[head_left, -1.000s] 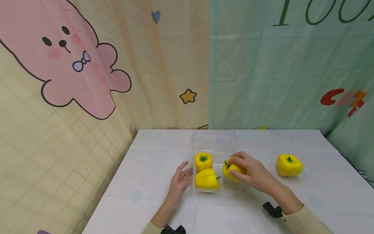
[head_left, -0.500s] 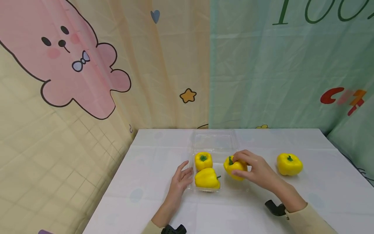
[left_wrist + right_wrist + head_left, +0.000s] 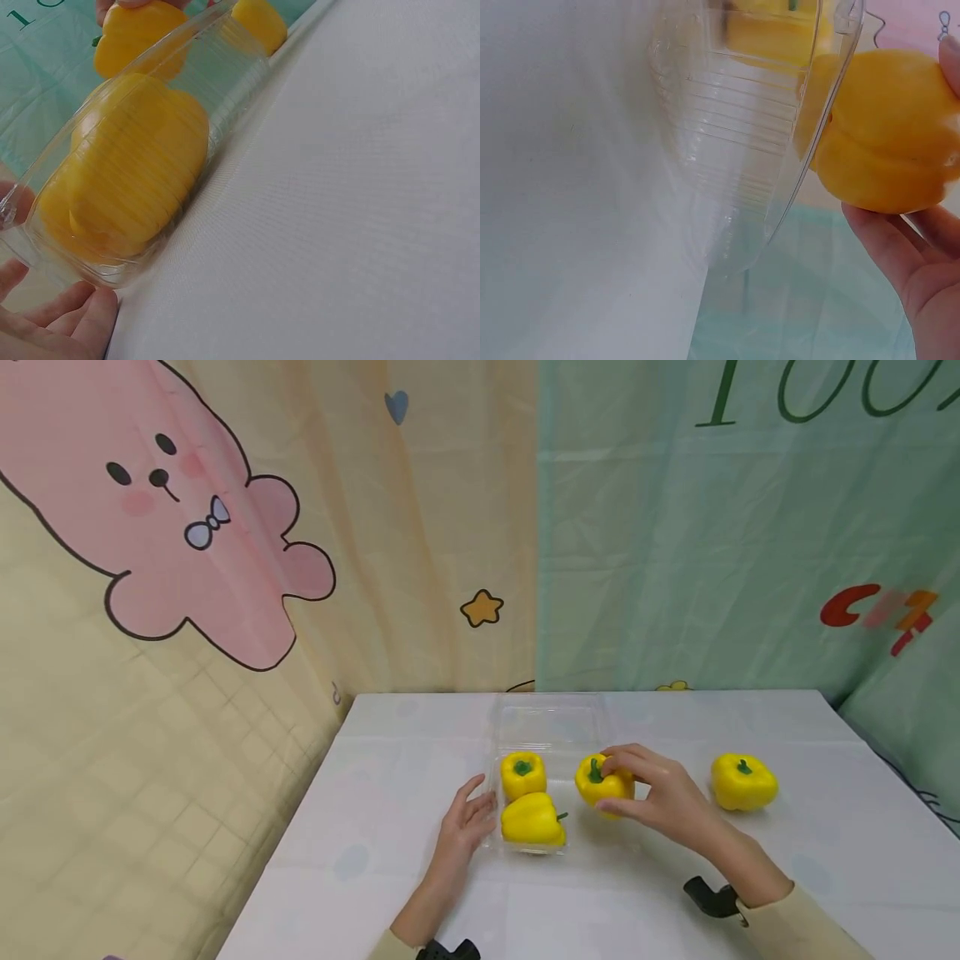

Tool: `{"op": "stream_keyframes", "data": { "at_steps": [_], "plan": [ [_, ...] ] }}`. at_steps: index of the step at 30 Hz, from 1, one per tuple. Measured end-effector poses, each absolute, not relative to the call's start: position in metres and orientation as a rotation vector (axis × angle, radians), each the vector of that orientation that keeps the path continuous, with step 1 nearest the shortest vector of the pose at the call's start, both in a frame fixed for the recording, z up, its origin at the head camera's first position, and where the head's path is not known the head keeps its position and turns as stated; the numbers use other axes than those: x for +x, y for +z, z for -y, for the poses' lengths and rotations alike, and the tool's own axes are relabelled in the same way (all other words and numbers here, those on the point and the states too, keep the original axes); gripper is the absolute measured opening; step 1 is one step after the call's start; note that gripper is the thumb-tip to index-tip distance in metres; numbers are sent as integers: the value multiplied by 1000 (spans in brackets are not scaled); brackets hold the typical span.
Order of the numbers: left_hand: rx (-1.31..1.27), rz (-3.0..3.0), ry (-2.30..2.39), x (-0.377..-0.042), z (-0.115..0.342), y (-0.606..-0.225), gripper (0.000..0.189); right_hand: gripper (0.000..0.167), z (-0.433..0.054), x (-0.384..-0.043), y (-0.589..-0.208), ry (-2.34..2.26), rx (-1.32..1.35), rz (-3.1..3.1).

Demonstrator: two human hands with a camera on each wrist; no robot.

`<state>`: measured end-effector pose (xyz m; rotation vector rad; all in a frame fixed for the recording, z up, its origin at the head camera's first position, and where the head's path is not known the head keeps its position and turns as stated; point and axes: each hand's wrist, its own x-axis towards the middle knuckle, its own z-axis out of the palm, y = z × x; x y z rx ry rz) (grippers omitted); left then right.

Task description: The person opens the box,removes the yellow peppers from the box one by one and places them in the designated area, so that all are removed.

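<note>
A clear plastic box (image 3: 558, 762) stands on the table with its lid (image 3: 551, 720) folded back. Two yellow bell peppers lie in its left half: one at the back (image 3: 522, 775) with its stem up, one in front (image 3: 531, 820) on its side. My right hand (image 3: 663, 793) grips a third yellow bell pepper (image 3: 892, 131) between thumb and fingers, above the box's right half. Its green stem faces up and toward the head camera. At the box's left side, my left hand (image 3: 465, 831) rests with relaxed fingers, the fingertips (image 3: 101, 304) against the outer wall.
Another yellow bell pepper (image 3: 744, 782) sits on the white tablecloth (image 3: 352, 860) to the right of the box. Behind the table hang printed curtains (image 3: 675, 543). A black wrist mount (image 3: 708, 897) is on the right wrist.
The right hand has shifted slightly up and to the right with its bell pepper. That pepper has turned so its stem points more upright. The left hand has stayed at the box.
</note>
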<state>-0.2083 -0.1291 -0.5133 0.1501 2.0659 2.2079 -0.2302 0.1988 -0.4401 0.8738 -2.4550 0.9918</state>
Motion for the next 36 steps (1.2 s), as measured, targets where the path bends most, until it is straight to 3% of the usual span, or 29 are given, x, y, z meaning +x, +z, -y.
{"op": "stream_keyframes", "data": {
  "at_steps": [36],
  "plan": [
    [168, -2069, 2221, -207, 127, -513, 64, 38, -217, -206, -430, 967, 616, 2405]
  ]
}}
